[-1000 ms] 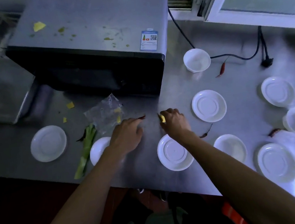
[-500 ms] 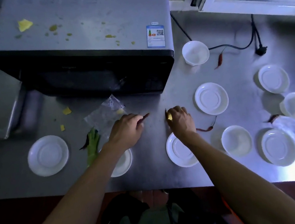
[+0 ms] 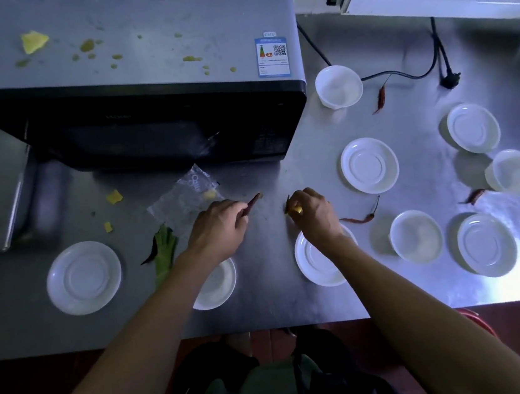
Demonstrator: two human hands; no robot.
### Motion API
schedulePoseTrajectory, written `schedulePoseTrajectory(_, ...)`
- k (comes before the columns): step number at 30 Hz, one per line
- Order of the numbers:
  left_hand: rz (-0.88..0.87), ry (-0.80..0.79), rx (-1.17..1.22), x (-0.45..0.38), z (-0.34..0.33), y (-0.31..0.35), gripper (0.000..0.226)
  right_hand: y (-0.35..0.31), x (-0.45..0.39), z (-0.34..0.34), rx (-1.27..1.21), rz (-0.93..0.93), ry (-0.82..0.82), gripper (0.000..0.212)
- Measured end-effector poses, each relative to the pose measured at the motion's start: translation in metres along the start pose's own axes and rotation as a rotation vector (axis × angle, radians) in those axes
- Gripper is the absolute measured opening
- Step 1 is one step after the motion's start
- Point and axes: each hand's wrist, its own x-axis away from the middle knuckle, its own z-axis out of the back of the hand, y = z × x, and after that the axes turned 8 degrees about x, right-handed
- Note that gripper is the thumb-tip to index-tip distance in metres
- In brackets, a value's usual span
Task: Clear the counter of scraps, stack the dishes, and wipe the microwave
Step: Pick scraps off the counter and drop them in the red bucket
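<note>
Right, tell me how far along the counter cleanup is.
Nothing looks finished yet. In hand: the left hand pinches a dried chili, and the right hand holds a yellow scrap. Left: three loose chilies, for example one beside the right wrist, the green stalk, the plastic wrapper, the unstacked saucers such as, and the microwave top, spattered yellow.

Single head view, wide-angle, from above the counter's (image 3: 282,308) near edge, looking steeply down and forward. Microwave (image 3: 137,64) sits upper left, close below the lens. Window frame (image 3: 425,3) right of the microwave marks the far limit.
</note>
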Motion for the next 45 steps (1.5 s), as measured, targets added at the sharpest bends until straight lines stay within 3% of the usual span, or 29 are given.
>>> schedulePoseTrajectory(12, 0.032, 0.187, -0.095, 0.006, 0.031, -0.046, 0.040, -0.068, -0.013, -0.013, -0.126, 0.161, 0.081, 0.011)
schedulePoseTrajectory(21, 0.252, 0.130, -0.138, -0.012, 0.054, -0.095, 0.068, -0.094, -0.010, -0.029, -0.126, 0.190, 0.071, 0.007)
schedulePoseTrajectory(32, 0.179, 0.165, -0.039, -0.019, 0.055, -0.096, 0.053, -0.108, -0.002, -0.030, -0.215, 0.066, 0.124, 0.012)
schedulePoseTrajectory(37, 0.138, 0.241, 0.156, -0.013, 0.063, -0.085, 0.039, -0.107, 0.008, -0.022, -0.227, 0.023, 0.163, 0.012)
schedulePoseTrajectory(45, 0.055, 0.280, 0.261, 0.005, 0.067, -0.050, 0.025, -0.092, 0.037, -0.007, -0.276, 0.004, 0.212, 0.013)
